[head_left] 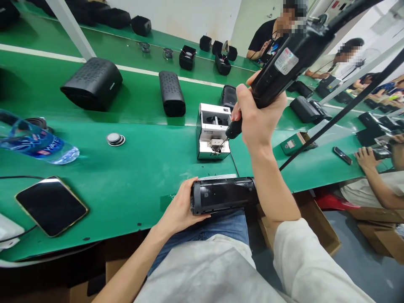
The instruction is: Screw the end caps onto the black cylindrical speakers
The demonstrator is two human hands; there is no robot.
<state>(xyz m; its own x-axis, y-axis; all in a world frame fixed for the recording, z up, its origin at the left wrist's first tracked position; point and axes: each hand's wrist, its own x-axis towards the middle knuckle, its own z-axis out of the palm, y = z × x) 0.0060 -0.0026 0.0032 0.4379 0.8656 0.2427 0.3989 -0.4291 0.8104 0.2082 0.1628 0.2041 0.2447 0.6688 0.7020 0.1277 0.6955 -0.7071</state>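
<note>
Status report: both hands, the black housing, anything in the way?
Left hand grips black housing at left end. Right hand holds power screwdriver, pointed down at white machine. Right forearm crosses view beside housing's right end.

The green bench point(151, 160) bears a phone point(52, 206), a bottle point(47, 145), a white machine point(206, 150) and black speakers point(94, 84).

A water bottle point(47, 145) is at the left of the green surface point(142, 168), with a phone point(52, 205) nearer the front edge. Silver discs point(115, 139) lie right of the bottle. Farther back sit a wide speaker point(93, 84) and a narrower one point(172, 93). Beyond a white strip point(142, 71) are two round parts point(145, 47) and two open housings point(187, 59). Toward the right are a green box point(293, 144) and a second phone point(342, 155); a person in black point(261, 38) is across the far side.
</note>
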